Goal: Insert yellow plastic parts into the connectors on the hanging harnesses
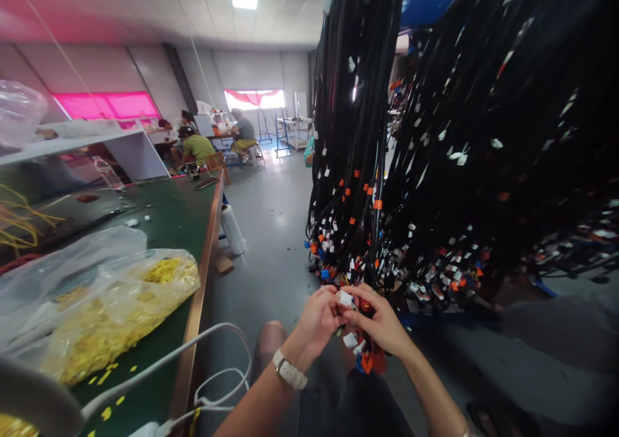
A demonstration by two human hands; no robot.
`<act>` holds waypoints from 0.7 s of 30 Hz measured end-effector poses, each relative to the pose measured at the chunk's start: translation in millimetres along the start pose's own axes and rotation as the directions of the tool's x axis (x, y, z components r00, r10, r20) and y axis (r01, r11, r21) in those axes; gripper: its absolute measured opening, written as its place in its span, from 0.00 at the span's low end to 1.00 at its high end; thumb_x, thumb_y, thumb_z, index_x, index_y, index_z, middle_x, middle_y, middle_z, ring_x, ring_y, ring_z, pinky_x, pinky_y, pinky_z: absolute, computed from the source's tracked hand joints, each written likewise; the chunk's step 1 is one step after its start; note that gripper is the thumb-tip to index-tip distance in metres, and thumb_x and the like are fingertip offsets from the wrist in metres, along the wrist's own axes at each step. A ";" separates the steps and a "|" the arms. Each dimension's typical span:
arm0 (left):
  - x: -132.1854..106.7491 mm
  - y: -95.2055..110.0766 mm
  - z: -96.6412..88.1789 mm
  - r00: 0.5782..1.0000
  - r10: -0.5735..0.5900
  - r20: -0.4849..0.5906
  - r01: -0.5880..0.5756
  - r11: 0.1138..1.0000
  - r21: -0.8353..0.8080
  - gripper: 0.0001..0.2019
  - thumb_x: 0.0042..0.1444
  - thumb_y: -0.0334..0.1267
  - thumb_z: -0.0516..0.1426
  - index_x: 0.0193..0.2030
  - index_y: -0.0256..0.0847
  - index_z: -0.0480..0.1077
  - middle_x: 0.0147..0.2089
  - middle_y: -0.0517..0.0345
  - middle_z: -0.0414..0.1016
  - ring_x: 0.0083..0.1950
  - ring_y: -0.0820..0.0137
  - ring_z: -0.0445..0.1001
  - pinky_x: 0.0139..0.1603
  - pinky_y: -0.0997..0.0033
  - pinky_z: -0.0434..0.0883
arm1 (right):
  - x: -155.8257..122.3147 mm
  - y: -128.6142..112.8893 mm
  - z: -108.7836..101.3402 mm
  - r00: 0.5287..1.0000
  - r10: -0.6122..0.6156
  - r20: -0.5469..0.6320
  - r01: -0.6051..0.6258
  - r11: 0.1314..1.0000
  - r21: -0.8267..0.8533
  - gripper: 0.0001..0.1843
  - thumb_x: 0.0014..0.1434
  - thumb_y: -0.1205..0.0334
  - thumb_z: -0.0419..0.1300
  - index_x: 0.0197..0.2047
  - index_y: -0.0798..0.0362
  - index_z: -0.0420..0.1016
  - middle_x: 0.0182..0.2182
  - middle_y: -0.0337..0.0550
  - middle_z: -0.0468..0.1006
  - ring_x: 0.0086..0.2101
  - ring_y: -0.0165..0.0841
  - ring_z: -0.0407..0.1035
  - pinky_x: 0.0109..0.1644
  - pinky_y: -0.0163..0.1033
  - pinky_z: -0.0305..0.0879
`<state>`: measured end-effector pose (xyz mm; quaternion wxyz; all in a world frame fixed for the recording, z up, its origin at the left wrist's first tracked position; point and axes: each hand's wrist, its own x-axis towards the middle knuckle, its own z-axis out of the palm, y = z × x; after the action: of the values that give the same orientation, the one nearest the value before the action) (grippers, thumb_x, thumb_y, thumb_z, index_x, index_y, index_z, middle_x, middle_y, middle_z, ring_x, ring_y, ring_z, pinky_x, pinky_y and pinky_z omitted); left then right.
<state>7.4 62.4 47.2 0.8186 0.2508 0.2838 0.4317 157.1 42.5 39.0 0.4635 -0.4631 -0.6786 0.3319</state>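
- White connector point(345, 299), one: sitting between both hands, in front of the hanging black wire harnesses point(355, 134), near their lower ends.
- Left hand point(316, 321), wearing a white-strapped wristwatch point(290, 369): curling nearly closed, fingertips pinching the connector's near-left side.
- Right hand point(382, 324): closing partway, thumb and forefinger gripping the connector from the right; the remaining fingers are partly hiding the wires behind.
- Loose ends, assorted: an orange connector point(367, 362) and a blue connector point(359, 363) are dangling just below the right hand.
- Hazard, judged: crowding wire ends could be snagging on the fingers — or a wrong lead getting picked up — because so many similar plugs are hanging together. A loose pinch could be letting the small housing slip.
- Hazard, judged: the white cable point(244, 340), looping past the counter edge, could be catching the left forearm.
- Edges: the brown-rimmed counter point(206, 282) is bounding the left, bearing a clear bag of small yellow parts point(111, 324); the harnesses are walling off the right.
- Open room: grey floor point(273, 231) is running ahead between them.
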 end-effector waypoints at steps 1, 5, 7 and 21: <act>1.3 -0.1 -1.6 1.000 -0.015 -0.008 0.014 1.000 -0.018 0.11 0.43 0.31 0.57 0.36 0.38 0.62 0.29 0.58 0.70 0.29 0.73 0.69 0.31 0.74 0.65 | 0.3 -1.0 -0.4 1.000 -0.003 0.000 0.003 1.000 -0.001 0.20 0.52 0.55 0.63 0.49 0.47 0.73 0.33 0.40 0.68 0.36 0.35 0.65 0.43 0.40 0.63; 4.6 -0.9 -5.6 0.997 -0.069 -0.036 0.066 0.996 -0.056 0.11 0.46 0.33 0.55 0.38 0.37 0.63 0.27 0.57 0.71 0.26 0.74 0.68 0.29 0.75 0.64 | 0.0 -0.5 -3.3 1.000 0.024 -0.007 -0.023 0.997 0.075 0.18 0.56 0.55 0.59 0.50 0.45 0.72 0.40 0.42 0.72 0.43 0.37 0.66 0.50 0.41 0.61; 5.1 -1.0 -6.0 0.995 -0.088 -0.054 0.085 0.995 -0.059 0.10 0.47 0.33 0.54 0.38 0.37 0.63 0.26 0.57 0.71 0.25 0.74 0.68 0.27 0.76 0.63 | -0.5 2.4 -4.3 0.998 0.068 -0.014 -0.065 0.985 0.163 0.18 0.58 0.54 0.56 0.51 0.45 0.71 0.41 0.41 0.72 0.43 0.37 0.67 0.49 0.41 0.61; 6.6 4.6 -4.9 0.985 -0.145 -0.099 0.146 0.989 0.010 0.08 0.54 0.37 0.52 0.33 0.33 0.66 0.25 0.54 0.72 0.24 0.73 0.70 0.26 0.76 0.63 | 1.5 5.1 -2.3 0.965 0.238 -0.107 -0.138 0.815 0.563 0.17 0.60 0.51 0.53 0.47 0.49 0.74 0.33 0.40 0.72 0.30 0.30 0.60 0.36 0.35 0.58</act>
<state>4.5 71.1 45.1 0.8310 0.2148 0.3447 0.3801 160.7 45.7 35.8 0.5987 -0.4021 -0.4624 0.5158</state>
